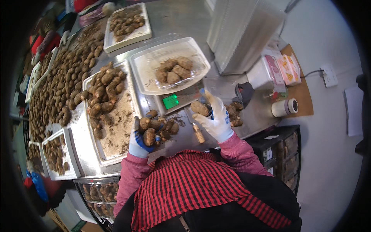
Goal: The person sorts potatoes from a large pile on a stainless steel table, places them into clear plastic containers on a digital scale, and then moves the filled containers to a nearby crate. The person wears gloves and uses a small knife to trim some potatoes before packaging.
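Note:
My left hand (140,139), in a white glove with blue coating, holds several brown taro corms (149,136) low over the metal table, beside a small loose heap. In the same kind of glove, my right hand (213,113) grips one corm (199,108) between thumb and fingers. Between the hands lies a tool with a wooden handle (198,133). Ahead, a digital scale (171,101) with a lit green display carries a white plastic tub (139,84), in which a clear plastic tray (189,81) holds several corms. More corms (236,116) lie just right of my right hand.
A white foam tray (101,156) of corms stands at the left, with a large corm pile (63,78) beyond. Stacked clear plastic containers (240,34) rise at the back right, near a white flask (284,108). Other people work along the far left.

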Tool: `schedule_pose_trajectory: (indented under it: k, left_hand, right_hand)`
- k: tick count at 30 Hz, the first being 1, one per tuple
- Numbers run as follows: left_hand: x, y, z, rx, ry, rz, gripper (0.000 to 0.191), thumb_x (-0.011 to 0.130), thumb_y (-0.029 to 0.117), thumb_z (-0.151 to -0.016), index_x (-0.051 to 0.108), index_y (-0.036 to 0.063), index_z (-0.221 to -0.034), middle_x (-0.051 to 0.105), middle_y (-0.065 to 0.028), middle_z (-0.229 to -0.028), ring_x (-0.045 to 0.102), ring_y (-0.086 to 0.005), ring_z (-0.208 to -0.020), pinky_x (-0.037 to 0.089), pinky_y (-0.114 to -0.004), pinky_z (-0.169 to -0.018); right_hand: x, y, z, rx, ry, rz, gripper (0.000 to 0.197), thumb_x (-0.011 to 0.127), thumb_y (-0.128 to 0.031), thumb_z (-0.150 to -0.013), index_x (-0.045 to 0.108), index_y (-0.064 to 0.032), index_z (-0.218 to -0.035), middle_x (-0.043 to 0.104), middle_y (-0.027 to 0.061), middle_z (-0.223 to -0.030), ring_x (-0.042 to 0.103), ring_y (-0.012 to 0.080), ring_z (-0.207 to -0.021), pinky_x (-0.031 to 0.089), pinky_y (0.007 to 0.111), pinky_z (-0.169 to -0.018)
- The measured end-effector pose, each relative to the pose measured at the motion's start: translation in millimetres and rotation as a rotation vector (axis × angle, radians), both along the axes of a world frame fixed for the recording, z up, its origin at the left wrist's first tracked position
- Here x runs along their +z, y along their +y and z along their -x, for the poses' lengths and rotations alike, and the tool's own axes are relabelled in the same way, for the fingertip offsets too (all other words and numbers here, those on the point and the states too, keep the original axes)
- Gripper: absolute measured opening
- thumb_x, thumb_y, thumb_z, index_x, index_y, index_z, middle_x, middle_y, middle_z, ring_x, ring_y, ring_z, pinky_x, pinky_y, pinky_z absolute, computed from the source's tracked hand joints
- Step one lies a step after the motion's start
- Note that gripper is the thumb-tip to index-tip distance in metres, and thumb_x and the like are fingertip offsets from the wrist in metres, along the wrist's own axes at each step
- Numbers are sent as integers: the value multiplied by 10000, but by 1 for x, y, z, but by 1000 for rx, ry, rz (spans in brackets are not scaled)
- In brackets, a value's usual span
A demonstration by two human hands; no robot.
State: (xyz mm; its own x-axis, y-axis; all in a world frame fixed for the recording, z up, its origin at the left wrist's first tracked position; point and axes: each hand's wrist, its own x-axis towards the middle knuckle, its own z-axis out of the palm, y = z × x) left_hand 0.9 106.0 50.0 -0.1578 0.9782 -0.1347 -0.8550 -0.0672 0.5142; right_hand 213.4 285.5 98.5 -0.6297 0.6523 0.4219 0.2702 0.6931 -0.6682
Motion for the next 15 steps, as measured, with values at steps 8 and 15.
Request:
schedule_pose_trajectory:
  k: [8, 15]
  left_hand:
    - [-12, 6, -14, 69, -277, 236, 651, 371, 539, -995, 368, 64, -1439, 565, -152, -1250, 564, -317, -1109, 489, -416, -844]
    - [-18, 6, -21, 66, -93, 129, 641, 379, 565, -984, 384, 104, -1430, 554, -148, -1296, 568, -315, -1126, 506, -397, -784]
  right_hand:
    - [-15, 0, -43, 10, 495, 847, 543, 766, 6, -786, 525, 46, -1271, 618, 93, -1099, 628, 171, -995, 516, 264, -851]
    - [-15, 2, -64, -44, 361, 501, 507, 703, 32, -799, 530, 16, -1276, 550, 127, -1277, 602, 192, -1081, 510, 301, -928]
